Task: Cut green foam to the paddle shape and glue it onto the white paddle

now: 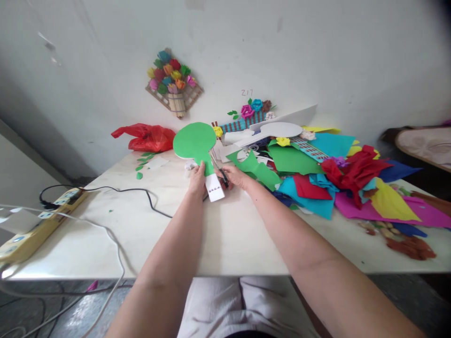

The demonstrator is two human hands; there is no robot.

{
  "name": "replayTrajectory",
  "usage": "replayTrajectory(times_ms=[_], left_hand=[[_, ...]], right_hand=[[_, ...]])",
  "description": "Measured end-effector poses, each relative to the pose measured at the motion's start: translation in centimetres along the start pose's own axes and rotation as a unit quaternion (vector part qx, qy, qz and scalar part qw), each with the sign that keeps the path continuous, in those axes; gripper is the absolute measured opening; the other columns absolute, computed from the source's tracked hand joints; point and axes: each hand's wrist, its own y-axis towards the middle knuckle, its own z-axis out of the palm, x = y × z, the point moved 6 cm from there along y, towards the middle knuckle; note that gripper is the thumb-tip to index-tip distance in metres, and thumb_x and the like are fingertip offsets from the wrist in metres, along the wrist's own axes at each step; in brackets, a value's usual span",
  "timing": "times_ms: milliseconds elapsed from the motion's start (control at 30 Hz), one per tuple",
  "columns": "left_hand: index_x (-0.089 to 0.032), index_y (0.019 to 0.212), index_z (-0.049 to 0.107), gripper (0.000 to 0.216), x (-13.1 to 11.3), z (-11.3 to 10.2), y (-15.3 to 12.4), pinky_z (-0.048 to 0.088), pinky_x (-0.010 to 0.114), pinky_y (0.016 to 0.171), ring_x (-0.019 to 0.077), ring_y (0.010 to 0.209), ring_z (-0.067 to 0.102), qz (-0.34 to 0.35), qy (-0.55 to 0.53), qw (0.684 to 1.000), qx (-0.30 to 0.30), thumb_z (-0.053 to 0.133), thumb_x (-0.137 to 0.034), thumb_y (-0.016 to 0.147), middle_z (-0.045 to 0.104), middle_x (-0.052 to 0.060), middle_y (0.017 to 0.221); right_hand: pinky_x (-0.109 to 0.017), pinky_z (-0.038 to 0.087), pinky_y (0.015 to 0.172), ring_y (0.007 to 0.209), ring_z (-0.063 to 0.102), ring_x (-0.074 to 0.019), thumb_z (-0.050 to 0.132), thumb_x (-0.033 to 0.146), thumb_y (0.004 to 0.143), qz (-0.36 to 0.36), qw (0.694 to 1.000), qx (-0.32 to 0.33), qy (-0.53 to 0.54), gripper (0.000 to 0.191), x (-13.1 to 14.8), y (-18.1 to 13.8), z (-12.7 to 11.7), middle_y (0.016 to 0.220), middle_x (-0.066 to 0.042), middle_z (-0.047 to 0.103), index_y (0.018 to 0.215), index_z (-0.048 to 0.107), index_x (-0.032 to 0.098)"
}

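Observation:
My left hand (198, 180) grips a paddle-shaped cutout (194, 140) by its handle, thumb on top. Green paper covers its round head and upper handle, while the lower end of the handle is white with a row of small dark marks. In my right hand (233, 177) are scissors (219, 166) with dark handles, their blades pointing up along the right edge of the green handle. Just right of the blades lies a cut green paper scrap (259, 169). Some fingers of both hands are hidden.
Coloured paper (352, 178) is heaped on the right. A red plastic bag (150, 137) and green paper leaves (141, 164) lie at the back left. A power strip (45, 225) with cables sits at the left edge. A paper-flower decoration (172, 80) hangs on the wall.

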Motion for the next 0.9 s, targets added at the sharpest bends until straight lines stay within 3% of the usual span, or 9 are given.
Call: replayTrajectory(times_ms=[200, 467, 900], left_hand=[[-0.02, 0.081, 0.052, 0.021, 0.5, -1.1, 0.9, 0.054, 0.032, 0.057, 0.0181, 0.058, 0.063, 0.012, 0.035, 0.999, -0.022, 0.058, -0.041, 0.082, 0.057, 0.0, 0.06], [-0.019, 0.089, 0.054, 0.023, 0.3, -1.1, 1.2, 0.05, 0.027, 0.061, 0.014, 0.063, 0.059, 0.074, 0.063, 0.995, -0.009, 0.055, -0.041, 0.083, 0.061, 0.003, 0.078], [-0.019, 0.09, 0.057, 0.019, -0.4, -0.3, 0.4, 0.051, 0.028, 0.069, 0.0156, 0.07, 0.062, 0.073, 0.03, 0.997, -0.018, 0.057, -0.036, 0.082, 0.065, 0.005, 0.084]], right_hand=[[-0.021, 0.039, 0.042, 0.049, 0.054, -0.0117, 0.062, 0.059, 0.074, -0.029, 0.99, -0.043, -0.133, 0.044, 0.7, 0.0, -0.1, 0.062, 0.0, 0.063, 0.088, 0.062, 0.017], [-0.024, 0.041, 0.063, 0.076, 0.062, -0.0174, 0.058, 0.063, 0.076, -0.058, 0.933, -0.105, -0.339, 0.048, 1.9, 0.1, -0.1, 0.082, -0.005, 0.069, 0.09, 0.067, 0.018], [-0.028, 0.041, 0.067, 0.086, 0.063, -0.023, 0.061, 0.058, 0.076, -0.077, 0.903, -0.143, -0.399, 0.043, 2.5, -0.1, -0.2, 0.092, -0.01, 0.071, 0.094, 0.068, 0.019]])
